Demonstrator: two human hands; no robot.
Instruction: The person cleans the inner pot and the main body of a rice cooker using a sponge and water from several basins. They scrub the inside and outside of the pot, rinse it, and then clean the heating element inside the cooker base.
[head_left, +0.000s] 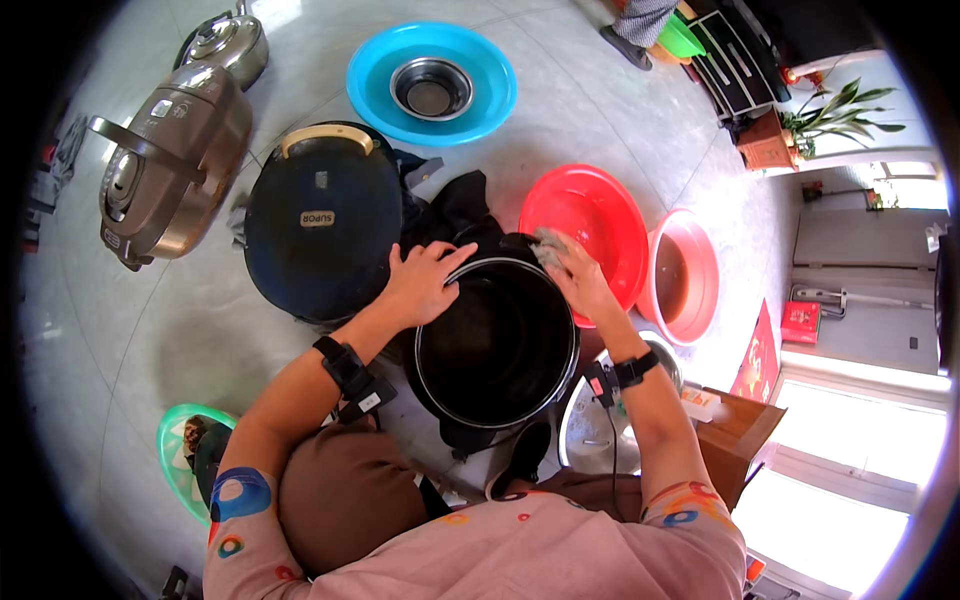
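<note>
Between my knees stands a deep black pot (495, 345) with a shiny metal rim, its dark inside facing up; it looks like the body of an electric cooker. My left hand (427, 281) rests on the pot's upper left rim with its fingers spread. A grey-green cloth (550, 247) is in my right hand (577, 277), pressed at the pot's upper right outer edge. Left of the pot is a round dark Supor appliance (322, 255) with a gold-coloured handle (327, 136). Dark fabric (457, 206) lies beyond the pot, partly hidden by it.
A red basin (585, 202) stands at right, beside a pink bucket (697, 277) of brownish water. Farther off, a blue basin (487, 90) holds a steel bowl (431, 88). A brown rice cooker (180, 157) and a metal kettle (232, 52) stand left. Another person's foot (628, 46) shows at top.
</note>
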